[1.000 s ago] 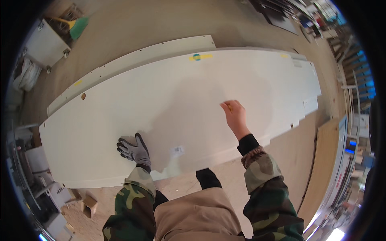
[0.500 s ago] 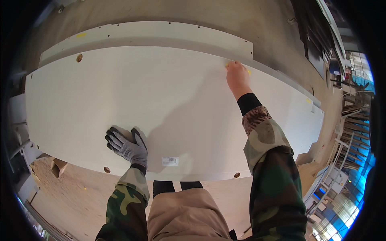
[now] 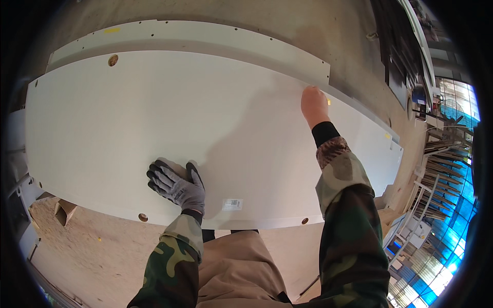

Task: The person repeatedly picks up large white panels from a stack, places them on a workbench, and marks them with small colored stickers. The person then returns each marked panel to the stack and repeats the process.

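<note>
Leaning over the big white panel (image 3: 154,118), the person has the gloved left hand (image 3: 177,186) pressed flat near its near edge, fingers spread, gripping nothing. The bare right hand (image 3: 314,105) reaches to the far edge, fingers curled over it; how firmly it holds I cannot tell. The panel lies flat, overlapping a second white board (image 3: 205,38) behind it. By the look of it, the work is early: hands placed, panel not yet lifted. A small label (image 3: 232,204) sits near the front edge.
</note>
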Motion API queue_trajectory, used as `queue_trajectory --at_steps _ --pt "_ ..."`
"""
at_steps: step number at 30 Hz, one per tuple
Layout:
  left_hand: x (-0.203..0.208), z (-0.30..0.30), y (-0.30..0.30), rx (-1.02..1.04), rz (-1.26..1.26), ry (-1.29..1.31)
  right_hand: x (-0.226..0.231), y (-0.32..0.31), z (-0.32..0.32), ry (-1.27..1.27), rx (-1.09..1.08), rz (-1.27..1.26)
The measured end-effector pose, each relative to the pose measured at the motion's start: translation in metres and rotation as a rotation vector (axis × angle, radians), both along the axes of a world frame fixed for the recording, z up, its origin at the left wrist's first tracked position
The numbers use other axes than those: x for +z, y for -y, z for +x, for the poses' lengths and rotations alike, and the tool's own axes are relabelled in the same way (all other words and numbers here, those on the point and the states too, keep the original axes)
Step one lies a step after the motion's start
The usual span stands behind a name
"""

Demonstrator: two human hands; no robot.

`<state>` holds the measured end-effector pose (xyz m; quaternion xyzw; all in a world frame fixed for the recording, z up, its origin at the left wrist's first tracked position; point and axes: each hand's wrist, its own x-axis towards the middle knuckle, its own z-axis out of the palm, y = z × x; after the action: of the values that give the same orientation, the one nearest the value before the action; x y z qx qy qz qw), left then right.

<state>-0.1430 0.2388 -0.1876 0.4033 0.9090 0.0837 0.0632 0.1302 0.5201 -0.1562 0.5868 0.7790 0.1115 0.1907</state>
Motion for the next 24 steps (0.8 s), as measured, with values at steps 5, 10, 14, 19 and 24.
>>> queue_trajectory --at_steps 5,10,14,19,24 --pt "-0.006 -0.004 0.005 -0.039 0.001 -0.027 0.011 -0.004 0.019 -0.439 -0.332 0.177" --pt "-0.015 -0.01 0.011 -0.06 0.061 -0.071 0.014 0.013 0.038 -0.739 -0.25 0.123" --pt "-0.013 -0.006 0.01 -0.063 0.056 -0.098 -0.006 0.021 0.017 -0.266 -0.055 -0.073" --pt "-0.007 0.006 0.005 -0.014 -0.013 -0.064 -0.004 0.001 0.018 -0.117 0.051 -0.154" --pt "-0.004 0.01 0.0 -0.027 0.013 -0.044 0.003 0.005 0.069 -0.841 -0.501 0.122"
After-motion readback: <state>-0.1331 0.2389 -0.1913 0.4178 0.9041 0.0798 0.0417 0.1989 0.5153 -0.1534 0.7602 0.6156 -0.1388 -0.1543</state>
